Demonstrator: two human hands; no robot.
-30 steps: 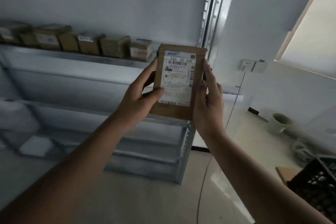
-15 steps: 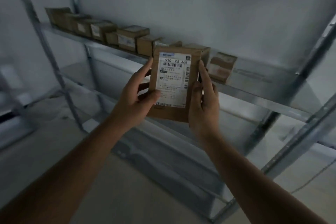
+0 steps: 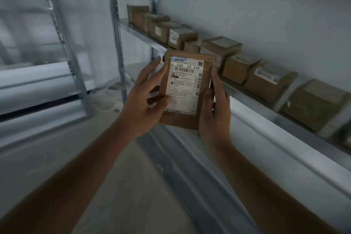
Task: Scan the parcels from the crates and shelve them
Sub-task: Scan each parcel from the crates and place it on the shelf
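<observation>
Parcel [image 3: 187, 89], a flat brown packet, is held upright in front of the person in both hands, white label facing them with "530- D5 A68" printed at its top. It sits in the air just short of the shelf, touching nothing but the hands.

Going from the left: a blurred metal rack [image 3: 62, 47] stands against the wall, and a grey upright [image 3: 115, 30] rises beside it. The left hand [image 3: 144, 104] grips the packet's left edge, thumb pressed across the lower part of the label and fingers curled behind the packet. The right hand [image 3: 214, 116] grips the right edge, thumb laid along the front and fingers wrapped round the back.

Behind the packet and running off to the right, a shelf [image 3: 254, 99] carries a row of brown boxes [image 3: 269, 81] set side by side, several with white labels. Nearer boxes look larger and blurred at the far right. Below the shelf a pale rail slants toward the floor [image 3: 123, 186].
</observation>
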